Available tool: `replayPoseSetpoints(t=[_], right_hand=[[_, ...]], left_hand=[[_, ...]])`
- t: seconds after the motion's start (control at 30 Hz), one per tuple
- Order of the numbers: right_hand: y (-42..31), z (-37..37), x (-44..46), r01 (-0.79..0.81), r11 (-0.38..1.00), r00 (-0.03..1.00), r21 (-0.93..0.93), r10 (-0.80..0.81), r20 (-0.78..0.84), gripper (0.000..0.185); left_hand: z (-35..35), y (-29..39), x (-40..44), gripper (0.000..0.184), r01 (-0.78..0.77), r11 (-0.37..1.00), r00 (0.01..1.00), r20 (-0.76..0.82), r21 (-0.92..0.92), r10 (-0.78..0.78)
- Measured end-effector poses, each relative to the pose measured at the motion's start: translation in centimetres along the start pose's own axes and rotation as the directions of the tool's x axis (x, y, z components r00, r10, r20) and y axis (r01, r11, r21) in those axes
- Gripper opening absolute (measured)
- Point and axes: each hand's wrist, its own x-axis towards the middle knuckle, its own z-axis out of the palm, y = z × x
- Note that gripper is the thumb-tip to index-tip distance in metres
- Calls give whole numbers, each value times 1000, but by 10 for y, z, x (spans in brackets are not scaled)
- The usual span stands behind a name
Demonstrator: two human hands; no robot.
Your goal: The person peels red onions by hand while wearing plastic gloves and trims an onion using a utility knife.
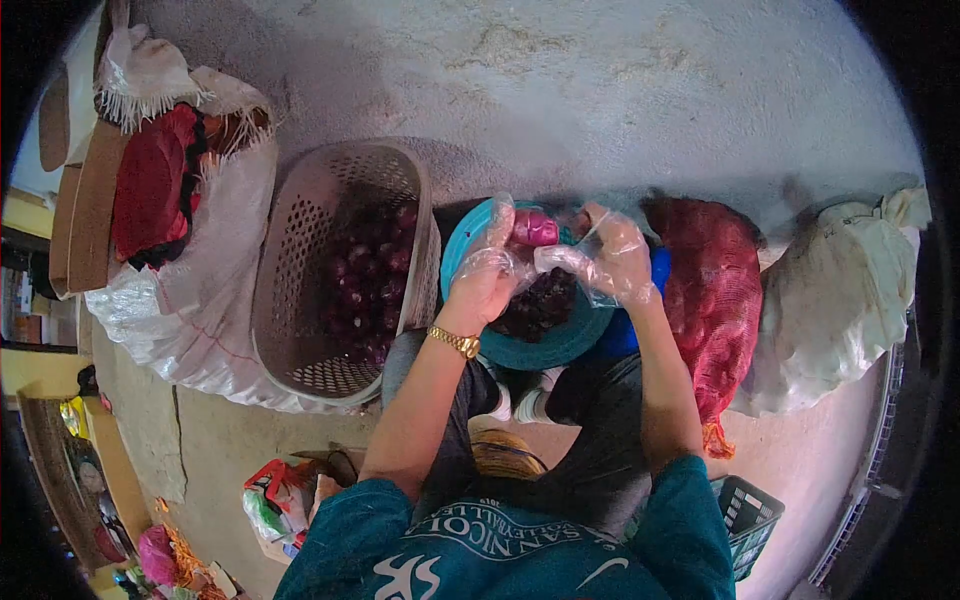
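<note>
Both my hands wear clear, loose plastic gloves and are raised over a teal basin (548, 352). My left hand (490, 265) is closed around a peeled-looking red onion (535, 229), shiny and purple-pink. Close beside the onion, my right hand (612, 258) has its fingers curled and its thumb pointing toward the left hand. A small teal bit shows between that hand and the onion; whether it is a tool handle or the basin behind, I cannot tell. Dark onion skins or pieces (540, 308) lie in the basin below.
Left of the basin stands a perforated plastic basket (290, 265) with many red onions (370, 275). Beyond it leans a white woven sack (235, 230). On the right are a red mesh sack (715, 300), a pale sack (835, 300) and a dark green crate (750, 520). A wall rises behind.
</note>
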Motion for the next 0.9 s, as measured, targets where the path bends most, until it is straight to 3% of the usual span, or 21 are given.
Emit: replayPoseSetpoints(t=[0.1,0.17,0.37,0.43,0.5,0.57,0.67,0.9], right_hand=[[5,7,0,-1,995,1000,100,3,-18,59],[4,8,1,-142,973,976,180,107,190,59],[-4,5,4,-165,935,965,313,88,246,48],[-14,-6,8,-181,939,948,291,88,306,44],[-19,-15,12,-195,943,927,269,88,365,41],[-21,-18,13,-76,939,905,335,-76,418,39],[-11,-9,10,58,959,925,276,-156,347,43],[-11,-8,9,51,967,913,250,-147,381,45]], left_hand=[[-1,0,2,34,3,1000,999,38,-26,-2],[-1,0,2,33,0,1000,999,54,-26,2],[2,3,1,34,-4,999,998,64,-34,6],[3,3,1,34,-5,1000,996,83,-30,7],[1,1,2,34,-45,998,999,-4,-40,45],[-6,-2,3,33,-64,998,998,15,-27,65],[-5,-3,2,27,-82,996,997,8,-39,82],[-4,-6,3,24,-101,994,993,-67,-50,97]])
